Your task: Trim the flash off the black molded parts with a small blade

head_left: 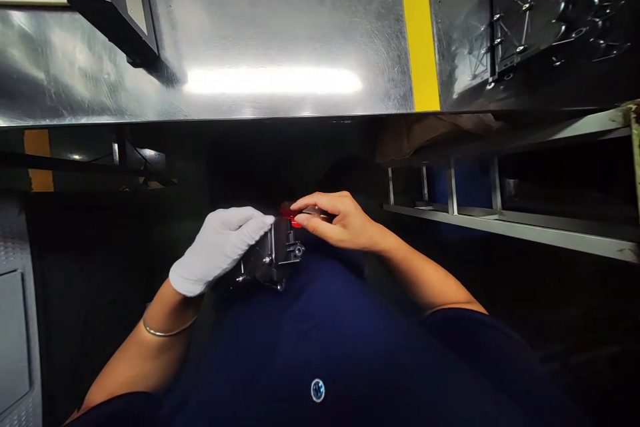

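Note:
My left hand [220, 247], in a white glove, is closed on a black plastic part [277, 250] in front of my body. The part is glossy, with ribs and a small round boss on its right side. Its lower left end blends into the dark, so its full shape is hard to see. My bare right hand [343, 220] pinches a small red object [295, 219] between thumb and fingers, right at the part's upper edge. Fingers cover most of the red object, and its kind does not show.
A shiny metal worktable [280, 20] with a yellow stripe [420, 27] lies ahead. Several black plastic parts [525, 13] rest at its right end; a black stand-like item [110, 13] is at its left. A metal rack frame [510, 230] is at the right, a grey panel [13, 340] at the left.

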